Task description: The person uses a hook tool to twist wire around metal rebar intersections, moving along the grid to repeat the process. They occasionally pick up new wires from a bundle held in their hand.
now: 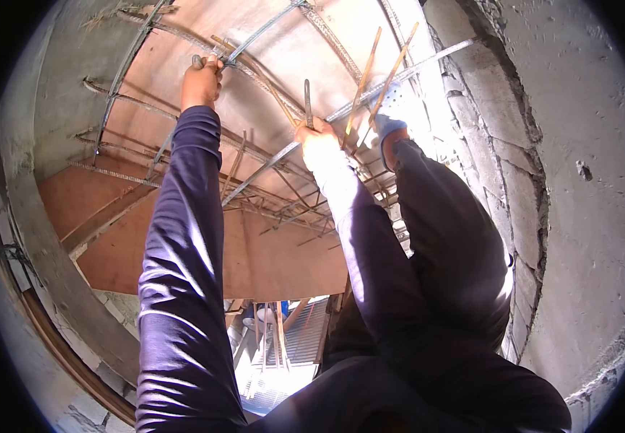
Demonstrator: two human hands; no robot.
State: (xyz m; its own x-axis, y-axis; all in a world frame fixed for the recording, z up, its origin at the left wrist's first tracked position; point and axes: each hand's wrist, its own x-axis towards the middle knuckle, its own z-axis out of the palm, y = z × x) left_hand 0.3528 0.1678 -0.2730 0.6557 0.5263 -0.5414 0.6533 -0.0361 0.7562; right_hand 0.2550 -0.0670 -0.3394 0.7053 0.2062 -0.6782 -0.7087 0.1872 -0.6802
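My left hand [202,83] is closed at the upper left of the rebar grid, by a crossing of two bars. A rounded dark metal end [197,62] pokes up from its fist; the rest is hidden. My right hand [317,136] is closed lower and to the right, with a dark metal rod [308,97] standing up out of its grip. Beside it runs a grey rebar [413,68], slanting across the grid. Thin rusty rods [370,72] rise just right of that hand. What each fist grips lower down cannot be made out.
Brown formwork board [168,252] lies beneath the rebar. My foot in a pale blue perforated shoe [393,108] is by the bars. A rough concrete wall [587,173] stands right, a curved concrete edge [20,166] left. Below, a gap shows corrugated sheet [305,328] and timber.
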